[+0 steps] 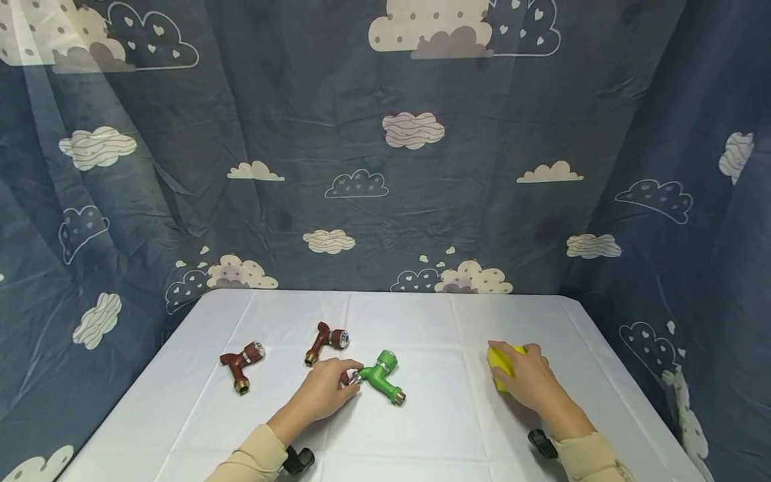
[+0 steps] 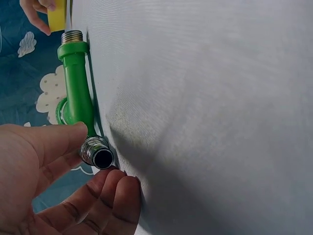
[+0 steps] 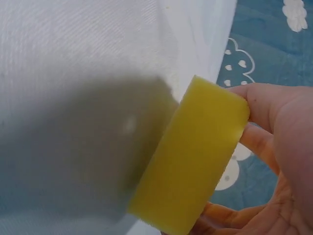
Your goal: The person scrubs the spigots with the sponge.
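A green faucet (image 1: pixel 378 380) with a chrome spout end and a brass threaded inlet lies on the white table. My left hand (image 1: pixel 325 389) has its thumb and fingertips about the chrome end (image 2: pixel 97 152), pinching it. In the left wrist view, the thumb rests where green meets chrome and the other fingers curl below. A small dark red bit (image 1: pixel 345 378) shows between the fingers in the head view. On the right, my right hand (image 1: pixel 533 378) grips a yellow sponge (image 3: pixel 190 156) by its sides, close over the tabletop.
Two brown-red faucets lie on the table (image 1: pixel 446 442): one brown faucet (image 1: pixel 241 365) at the left, the other brown faucet (image 1: pixel 322 343) just beyond my left hand. A dark blue curtain (image 1: pixel 482 221) with cloud prints hangs behind and at both sides.
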A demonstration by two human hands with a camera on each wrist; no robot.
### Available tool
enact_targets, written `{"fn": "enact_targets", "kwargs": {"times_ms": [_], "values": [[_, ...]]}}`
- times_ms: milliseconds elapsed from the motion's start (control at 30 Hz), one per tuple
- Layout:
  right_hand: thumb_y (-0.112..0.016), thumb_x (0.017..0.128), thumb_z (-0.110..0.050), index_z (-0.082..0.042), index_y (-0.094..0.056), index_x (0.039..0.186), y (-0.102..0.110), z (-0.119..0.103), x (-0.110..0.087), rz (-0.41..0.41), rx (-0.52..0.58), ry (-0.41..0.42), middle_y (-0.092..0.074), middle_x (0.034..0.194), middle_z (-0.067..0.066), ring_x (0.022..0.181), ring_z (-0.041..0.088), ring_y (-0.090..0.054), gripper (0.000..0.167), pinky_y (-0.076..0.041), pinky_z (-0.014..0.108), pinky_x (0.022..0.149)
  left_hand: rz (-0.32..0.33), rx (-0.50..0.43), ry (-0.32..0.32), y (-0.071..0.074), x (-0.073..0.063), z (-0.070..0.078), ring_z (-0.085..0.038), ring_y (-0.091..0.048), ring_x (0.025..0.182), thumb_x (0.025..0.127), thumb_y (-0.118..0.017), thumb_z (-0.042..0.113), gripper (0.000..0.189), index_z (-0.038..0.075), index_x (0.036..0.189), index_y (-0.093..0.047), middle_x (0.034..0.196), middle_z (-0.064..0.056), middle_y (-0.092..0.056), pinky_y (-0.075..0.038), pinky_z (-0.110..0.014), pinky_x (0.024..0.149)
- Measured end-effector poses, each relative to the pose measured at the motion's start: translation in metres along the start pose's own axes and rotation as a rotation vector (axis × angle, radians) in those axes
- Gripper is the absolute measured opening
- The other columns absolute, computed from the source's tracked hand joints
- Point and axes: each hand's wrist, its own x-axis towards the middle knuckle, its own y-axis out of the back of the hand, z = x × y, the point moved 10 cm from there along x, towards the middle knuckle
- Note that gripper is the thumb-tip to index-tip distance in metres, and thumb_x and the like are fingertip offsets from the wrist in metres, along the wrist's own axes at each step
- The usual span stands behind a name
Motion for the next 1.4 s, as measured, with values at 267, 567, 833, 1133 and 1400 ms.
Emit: {"fn": "enact_targets", "kwargs": {"times_ms": [267, 567, 833, 1133, 1400], "values": [[-0.067, 0.103, -0.024, -0.011, -0.051, 0.157, 0.007, 0.002, -0.004, -0.024, 0.106, 0.008, -0.046, 0.138, 0.046, 0.122, 0.057, -0.055, 0.058, -0.060, 0.058, 0.085, 0.003, 0.005, 0.001, -0.002, 0.002, 0.001, -0.005, -0.045, 0.068, 0.092, -0.084, 0.015, 0.035, 0.011, 0.126, -0.077, 0.078, 0.004, -0.059, -0.040, -0.024, 0.061], [-0.065, 0.106, -0.034, -0.015, -0.046, 0.162, 0.009, 0.012, -0.013, -0.042, 0.188, -0.019, -0.054, 0.142, 0.036, 0.125, 0.049, -0.055, 0.062, -0.057, 0.053, 0.085, 0.009, -0.016, 0.005, -0.002, 0.003, 0.002, -0.004, -0.047, 0.070, 0.092, -0.084, 0.013, 0.034, 0.010, 0.125, -0.077, 0.076, 0.007, -0.059, -0.042, -0.025, 0.065], [-0.066, 0.106, -0.038, -0.020, -0.046, 0.163, 0.012, 0.010, -0.027, -0.035, 0.282, 0.002, -0.056, 0.144, 0.033, 0.122, 0.044, -0.059, 0.063, -0.057, 0.045, 0.083, 0.002, -0.012, 0.020, -0.006, 0.008, -0.001, -0.005, -0.045, 0.070, 0.093, -0.083, 0.014, 0.034, 0.012, 0.126, -0.077, 0.076, 0.007, -0.056, -0.039, -0.025, 0.064], [-0.063, 0.108, -0.047, -0.027, -0.035, 0.168, 0.016, 0.011, -0.033, -0.076, 0.460, -0.050, -0.038, 0.164, 0.034, 0.141, 0.062, -0.050, 0.069, -0.066, 0.053, 0.094, 0.001, -0.018, 0.044, -0.009, 0.011, -0.003, -0.006, -0.046, 0.070, 0.092, -0.083, 0.014, 0.035, 0.011, 0.126, -0.077, 0.076, 0.006, -0.056, -0.039, -0.025, 0.064], [-0.065, 0.108, -0.043, -0.028, -0.035, 0.168, 0.018, 0.007, -0.037, -0.080, 0.569, -0.055, -0.035, 0.165, 0.036, 0.140, 0.061, -0.052, 0.070, -0.066, 0.046, 0.091, 0.003, -0.032, 0.048, -0.011, 0.012, -0.005, -0.005, -0.048, 0.070, 0.092, -0.083, 0.014, 0.033, 0.007, 0.124, -0.077, 0.078, 0.005, -0.060, -0.041, -0.025, 0.063]]}}
